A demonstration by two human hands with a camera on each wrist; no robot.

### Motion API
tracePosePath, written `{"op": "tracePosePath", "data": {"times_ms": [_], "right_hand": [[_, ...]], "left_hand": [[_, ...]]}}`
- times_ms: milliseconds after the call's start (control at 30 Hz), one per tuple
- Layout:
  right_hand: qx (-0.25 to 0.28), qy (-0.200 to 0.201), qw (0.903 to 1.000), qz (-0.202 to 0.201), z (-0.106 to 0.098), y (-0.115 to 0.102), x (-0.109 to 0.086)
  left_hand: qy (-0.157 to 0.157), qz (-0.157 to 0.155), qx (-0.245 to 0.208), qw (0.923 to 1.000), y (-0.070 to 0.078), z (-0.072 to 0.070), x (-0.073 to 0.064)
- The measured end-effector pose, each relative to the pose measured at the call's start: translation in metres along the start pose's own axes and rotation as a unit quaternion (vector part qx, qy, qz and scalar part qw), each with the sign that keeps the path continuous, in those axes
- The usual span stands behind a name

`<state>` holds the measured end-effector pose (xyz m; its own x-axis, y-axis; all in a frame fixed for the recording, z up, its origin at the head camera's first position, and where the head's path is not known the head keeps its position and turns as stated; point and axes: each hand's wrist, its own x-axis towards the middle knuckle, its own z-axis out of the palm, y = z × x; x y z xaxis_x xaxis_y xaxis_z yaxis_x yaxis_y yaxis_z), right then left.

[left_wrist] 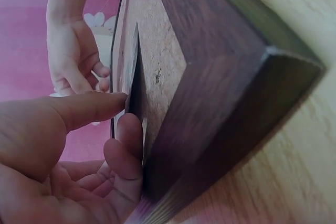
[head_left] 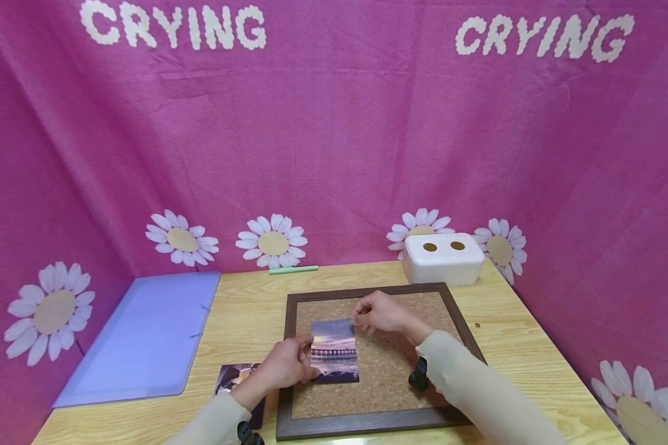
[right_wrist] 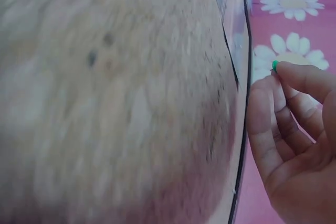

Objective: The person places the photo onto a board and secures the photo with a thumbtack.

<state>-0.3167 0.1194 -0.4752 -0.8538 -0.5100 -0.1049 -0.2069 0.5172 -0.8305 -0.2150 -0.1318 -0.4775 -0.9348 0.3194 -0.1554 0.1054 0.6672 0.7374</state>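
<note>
A photo (head_left: pixel 334 364) of a pier under a purple sky lies over the left part of a cork board (head_left: pixel 392 386) with a dark wooden frame. My left hand (head_left: pixel 288 364) holds the photo by its left edge. In the left wrist view, the photo (left_wrist: pixel 135 74) stands slightly off the cork, thumb and finger at its edge. Thumb and index finger of my right hand (head_left: pixel 383 312) pinch a small green push pin (right_wrist: pixel 275 65) near the photo's top right corner.
Partly under the left forearm, a second photo (head_left: pixel 229 378) lies beside the frame. A lilac folder (head_left: pixel 139 334) covers the table's left side. Behind the board are a green stick-like item (head_left: pixel 293 269) and a white box (head_left: pixel 444 262) with two round holes. Pink cloth (head_left: pixel 334 154) hangs around the table.
</note>
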Motion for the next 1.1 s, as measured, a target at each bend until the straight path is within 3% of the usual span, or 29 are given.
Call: {"op": "tracePosePath", "data": {"times_ms": [400, 733, 1100], "right_hand": [[-0.028, 0.005, 0.9994, 0.021, 0.019, -0.004, 0.018], [-0.090, 0.013, 0.9959, -0.001, 0.028, -0.004, 0.031], [-0.118, 0.027, 0.9922, 0.028, 0.034, -0.010, 0.035]], "left_hand": [[-0.003, 0.001, 0.019, 0.9998, -0.001, 0.002, 0.002], [-0.001, 0.006, 0.024, 0.9997, -0.002, 0.002, 0.002], [0.001, 0.010, 0.025, 0.9996, -0.002, 0.002, 0.002]]}}
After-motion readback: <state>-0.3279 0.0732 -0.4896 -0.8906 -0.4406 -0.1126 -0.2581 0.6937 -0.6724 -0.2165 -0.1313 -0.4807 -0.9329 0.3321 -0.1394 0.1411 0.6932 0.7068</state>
